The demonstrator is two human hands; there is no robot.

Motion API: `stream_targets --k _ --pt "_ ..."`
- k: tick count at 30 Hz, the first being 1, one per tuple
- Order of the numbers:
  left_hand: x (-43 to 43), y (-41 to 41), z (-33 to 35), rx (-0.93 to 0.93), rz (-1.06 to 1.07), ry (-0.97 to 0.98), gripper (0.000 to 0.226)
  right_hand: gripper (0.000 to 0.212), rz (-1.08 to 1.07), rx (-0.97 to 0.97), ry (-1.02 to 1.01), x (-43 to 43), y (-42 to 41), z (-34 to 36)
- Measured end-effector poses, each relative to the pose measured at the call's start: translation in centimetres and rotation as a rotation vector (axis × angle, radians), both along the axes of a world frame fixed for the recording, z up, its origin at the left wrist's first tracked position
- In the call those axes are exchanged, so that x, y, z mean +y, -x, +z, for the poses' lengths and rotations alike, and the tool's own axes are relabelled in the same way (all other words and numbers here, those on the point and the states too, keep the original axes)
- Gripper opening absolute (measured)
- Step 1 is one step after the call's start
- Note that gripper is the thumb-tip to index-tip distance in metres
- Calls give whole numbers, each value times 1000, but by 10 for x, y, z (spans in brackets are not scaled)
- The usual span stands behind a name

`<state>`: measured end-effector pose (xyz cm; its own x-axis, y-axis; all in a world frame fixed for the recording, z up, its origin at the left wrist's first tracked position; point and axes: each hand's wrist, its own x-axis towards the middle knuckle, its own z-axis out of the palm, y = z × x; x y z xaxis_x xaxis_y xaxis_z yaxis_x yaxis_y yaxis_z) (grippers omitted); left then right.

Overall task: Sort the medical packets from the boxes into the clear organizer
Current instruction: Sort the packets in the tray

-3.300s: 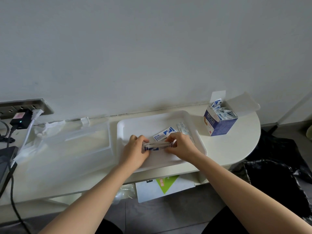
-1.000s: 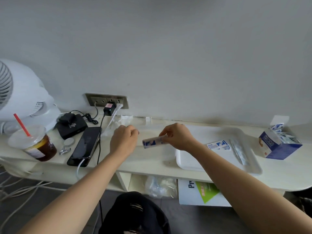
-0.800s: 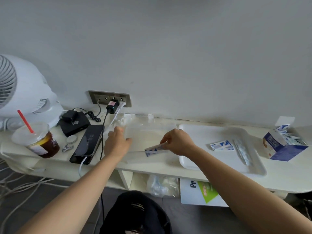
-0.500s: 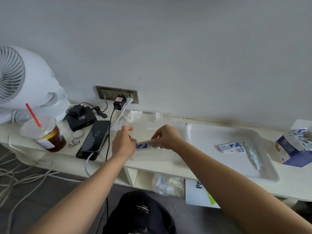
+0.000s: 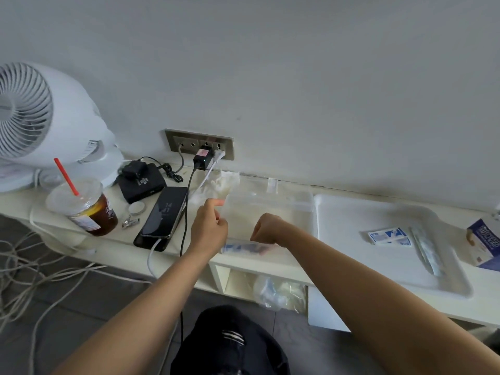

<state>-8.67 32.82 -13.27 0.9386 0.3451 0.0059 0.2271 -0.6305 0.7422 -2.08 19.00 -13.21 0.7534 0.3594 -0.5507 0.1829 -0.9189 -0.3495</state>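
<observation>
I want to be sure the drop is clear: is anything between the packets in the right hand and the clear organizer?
Nothing visible stands in the way. The right hand holds the packets low at the near edge of the clear organizer. The left hand is at its left rim, off to the side.

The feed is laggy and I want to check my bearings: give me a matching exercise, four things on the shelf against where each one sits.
1 phone
2 blue box
3 cup with red straw
4 blue-and-white packets

A on the white tray
B right of the tray
C in front of the fan
D between cup and clear organizer

Pairs: 1-D, 2-B, 3-C, 4-A
</observation>
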Motion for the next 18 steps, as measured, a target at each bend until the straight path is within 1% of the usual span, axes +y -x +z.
stream_targets --k 2,6,11,14,18 --pt "-1 1 1 -1 -1 -30 40 32 -21 -6 2 -1 0 -3" --pt "-7 6 2 -26 14 -172 38 26 -65 -84 -27 -6 -1 -2" --pt "-12 12 3 -32 27 -229 37 23 -58 -90 -86 -7 -3 -2" --pt "-10 13 4 -26 20 -289 37 24 -18 -51 -131 -10 1 6" --pt "-11 15 5 -36 54 -347 40 33 -27 -34 -183 -22 3 19"
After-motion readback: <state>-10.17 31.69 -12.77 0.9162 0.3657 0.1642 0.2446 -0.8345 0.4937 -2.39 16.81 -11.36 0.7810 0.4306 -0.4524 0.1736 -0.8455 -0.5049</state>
